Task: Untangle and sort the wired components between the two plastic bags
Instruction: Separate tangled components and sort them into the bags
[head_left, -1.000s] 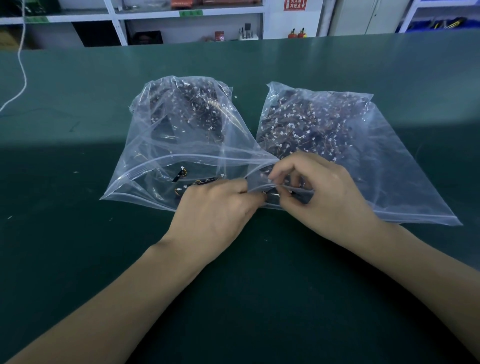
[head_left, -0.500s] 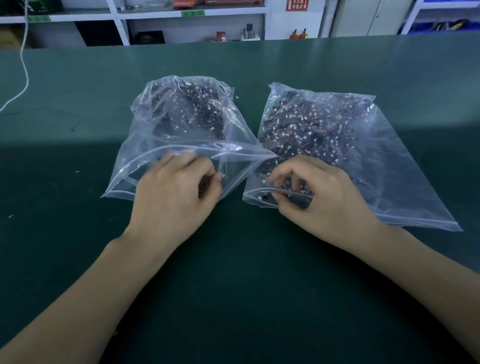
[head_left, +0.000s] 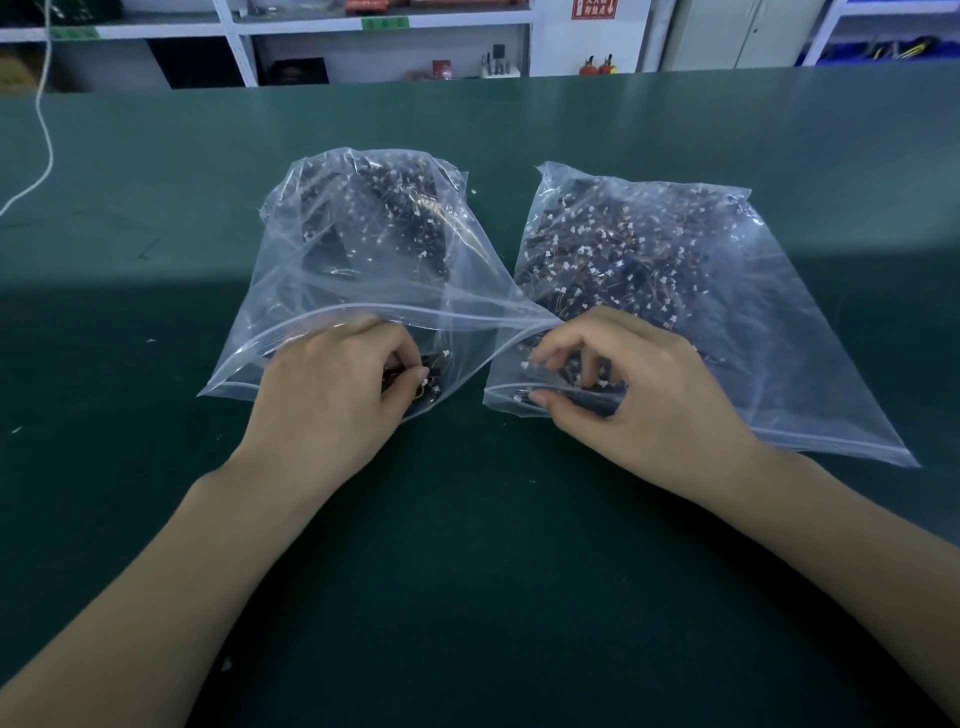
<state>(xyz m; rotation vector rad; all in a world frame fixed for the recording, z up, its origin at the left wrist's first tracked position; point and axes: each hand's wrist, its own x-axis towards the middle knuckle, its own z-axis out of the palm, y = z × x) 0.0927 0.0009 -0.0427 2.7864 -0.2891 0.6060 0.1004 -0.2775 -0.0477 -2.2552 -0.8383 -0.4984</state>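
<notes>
Inside the left bag (head_left: 332, 270) and the right bag (head_left: 727, 312), the wired components (head_left: 597, 254) blur into dark heaps flecked with white connectors; single pieces cannot be told apart behind the creased film. The fingertips of the left hand (head_left: 332, 395) are partly veiled by the bag's mouth, and what they pinch is too small to make out. The right hand (head_left: 639, 395) hides whatever its curled fingers hold. Both forearms are cut off at the bottom edge. The red wall sign (head_left: 593, 8) is cropped by the top edge, its characters unreadable.
</notes>
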